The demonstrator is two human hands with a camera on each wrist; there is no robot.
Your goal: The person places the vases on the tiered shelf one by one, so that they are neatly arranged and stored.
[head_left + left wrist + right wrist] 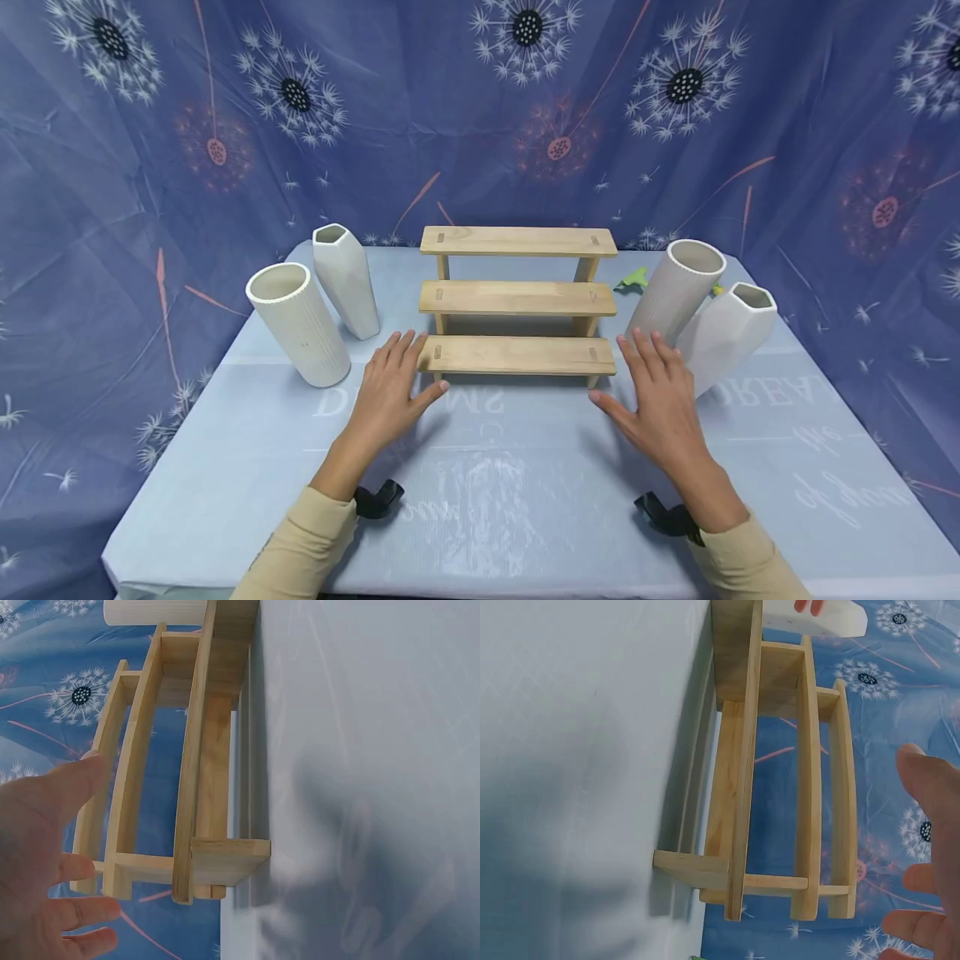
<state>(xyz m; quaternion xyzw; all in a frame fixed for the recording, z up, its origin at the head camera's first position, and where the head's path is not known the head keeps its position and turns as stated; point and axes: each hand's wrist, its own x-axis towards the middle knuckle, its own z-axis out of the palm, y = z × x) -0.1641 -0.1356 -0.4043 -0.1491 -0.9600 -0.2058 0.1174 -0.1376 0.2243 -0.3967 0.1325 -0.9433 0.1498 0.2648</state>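
A three-step wooden stand (517, 354) sits in the middle of the table, its steps rising toward the back. My left hand (392, 392), fingers spread and holding nothing, hovers by the stand's front left corner. On the other side, my right hand (660, 400) is likewise spread and bare, close to the front right corner. Left of the stand are a ribbed white cylinder vase (303, 329) and a faceted white vase (347, 283). To its right stand another ribbed vase (675, 287) and a second faceted vase (726, 333), their lower parts partly hidden by my right hand.
A pale blue cloth with white lettering covers the table (480, 517). Behind the ribbed right vase, a small green thing (634, 278) shows, with a bit of yellow nearby. A blue dandelion-print curtain (450, 108) hangs around the back and sides.
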